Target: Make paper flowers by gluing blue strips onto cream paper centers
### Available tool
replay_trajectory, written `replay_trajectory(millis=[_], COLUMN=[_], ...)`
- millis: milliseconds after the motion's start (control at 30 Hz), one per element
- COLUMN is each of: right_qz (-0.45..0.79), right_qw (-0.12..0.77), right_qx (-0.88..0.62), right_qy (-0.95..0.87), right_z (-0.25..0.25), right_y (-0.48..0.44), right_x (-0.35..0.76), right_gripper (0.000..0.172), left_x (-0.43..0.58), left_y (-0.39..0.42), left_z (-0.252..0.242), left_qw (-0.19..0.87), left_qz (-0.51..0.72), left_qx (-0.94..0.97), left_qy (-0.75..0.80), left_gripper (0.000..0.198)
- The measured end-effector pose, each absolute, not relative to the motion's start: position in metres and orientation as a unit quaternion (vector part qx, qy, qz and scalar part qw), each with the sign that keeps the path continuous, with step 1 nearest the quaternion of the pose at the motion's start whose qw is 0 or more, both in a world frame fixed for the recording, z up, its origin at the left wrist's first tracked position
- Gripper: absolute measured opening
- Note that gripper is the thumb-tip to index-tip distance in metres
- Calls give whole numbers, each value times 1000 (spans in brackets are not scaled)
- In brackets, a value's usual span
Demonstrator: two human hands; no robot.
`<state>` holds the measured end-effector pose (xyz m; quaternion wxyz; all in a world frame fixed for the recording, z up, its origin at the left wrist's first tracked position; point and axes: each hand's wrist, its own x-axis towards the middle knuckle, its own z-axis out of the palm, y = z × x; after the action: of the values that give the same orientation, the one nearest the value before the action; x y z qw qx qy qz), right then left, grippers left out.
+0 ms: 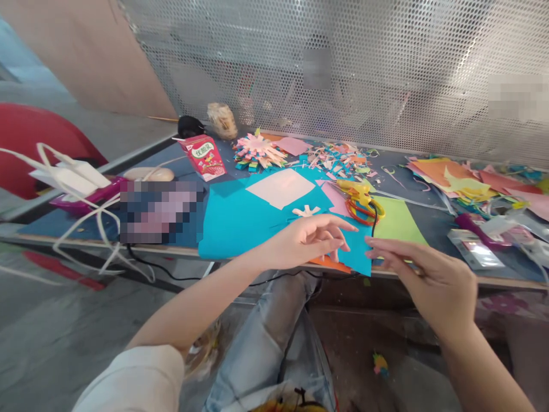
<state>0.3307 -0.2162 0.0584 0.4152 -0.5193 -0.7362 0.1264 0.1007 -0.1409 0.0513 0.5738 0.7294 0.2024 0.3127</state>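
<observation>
My left hand hovers over a blue paper sheet, its fingers loosely bent and apart, with nothing visible in them. At the sheet's right edge, my right hand has thumb and fingers brought together. A thin black cord meets its fingertips, but whether they grip the cord or the paper edge is unclear. Yellow-and-orange-handled scissors lie just beyond both hands. Close past my left hand is a small cut pale-pink fringed piece. A pale pink square sheet rests on the blue paper.
Green paper lies right of the scissors. Behind are a fringed paper flower, paper scraps and a red drink carton. White cables hang at left. Coloured paper and a small white box sit right.
</observation>
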Motion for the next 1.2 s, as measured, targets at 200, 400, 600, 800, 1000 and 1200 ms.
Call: replay_trajectory(millis=[200,400,600,800,1000,1200], right_qz=[229,341,231,289,326,322], right_qw=[435,503,502,523,558,574], right_qx=[-464,-408,-427,-427,-432,-496], right_qy=[-737,-681,-716,-679,-629,-566], right_z=[70,60,56,49,51,48], right_y=[-205,-195,-177,-160,-161,-166], right_x=[306,301,302,300,310,348], right_gripper=[18,13,15,27,50,39], left_x=[111,125,123,125,114,75], left_y=[-146,-150,-132,-117,-97,-62], left_z=[52,44,49,55,53,86], left_qw=[614,681,729,684,552,394], left_qz=[344,377,367,372,486,656], left_qx=[683,598,537,587,629,580], left_qy=[195,191,212,223,253,279], left_gripper=[31,48,62,68,58,37])
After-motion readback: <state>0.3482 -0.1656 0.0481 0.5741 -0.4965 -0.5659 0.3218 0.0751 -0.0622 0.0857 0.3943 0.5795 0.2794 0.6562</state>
